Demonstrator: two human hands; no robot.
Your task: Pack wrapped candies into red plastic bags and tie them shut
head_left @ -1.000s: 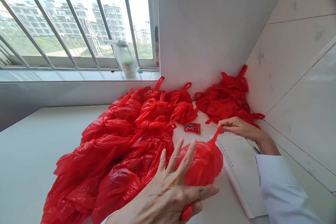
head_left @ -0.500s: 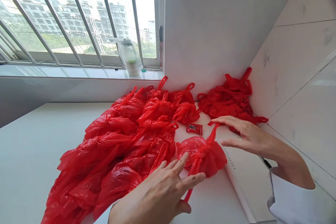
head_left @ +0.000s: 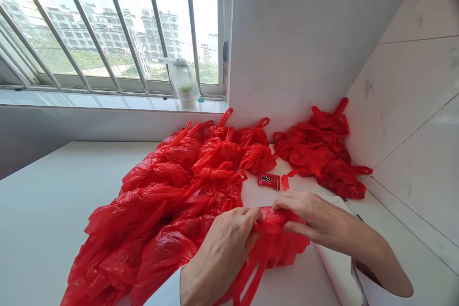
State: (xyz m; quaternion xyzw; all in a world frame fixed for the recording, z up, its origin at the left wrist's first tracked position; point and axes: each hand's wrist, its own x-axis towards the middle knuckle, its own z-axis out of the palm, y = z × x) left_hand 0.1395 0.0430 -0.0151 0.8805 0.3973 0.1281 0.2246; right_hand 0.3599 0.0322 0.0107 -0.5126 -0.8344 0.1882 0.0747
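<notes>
A red plastic bag point(head_left: 283, 248) is gripped between my two hands at the front of the table. My left hand point(head_left: 229, 244) pinches its gathered upper part on the left, fingers closed. On the right, my right hand point(head_left: 304, 215) has its fingers bent around the same part. Loose handle strips of the bag hang down toward me. Just beyond my hands lies a small red packet point(head_left: 268, 181) with black characters. To the left is a large heap of knotted red plastic bags point(head_left: 161, 210), their contents hidden.
Another pile of red bags point(head_left: 319, 143) sits against the wall in the back right corner. A notebook point(head_left: 337, 267) and a pen point(head_left: 353, 208) lie at the right, partly under my right arm. On the windowsill stands a jar in a clear plastic bag point(head_left: 184, 83), before the barred window.
Both hands were spread around the bag and have closed on its upper part. The bag is turned, with its handles now hanging toward me. The view has shifted slightly.
</notes>
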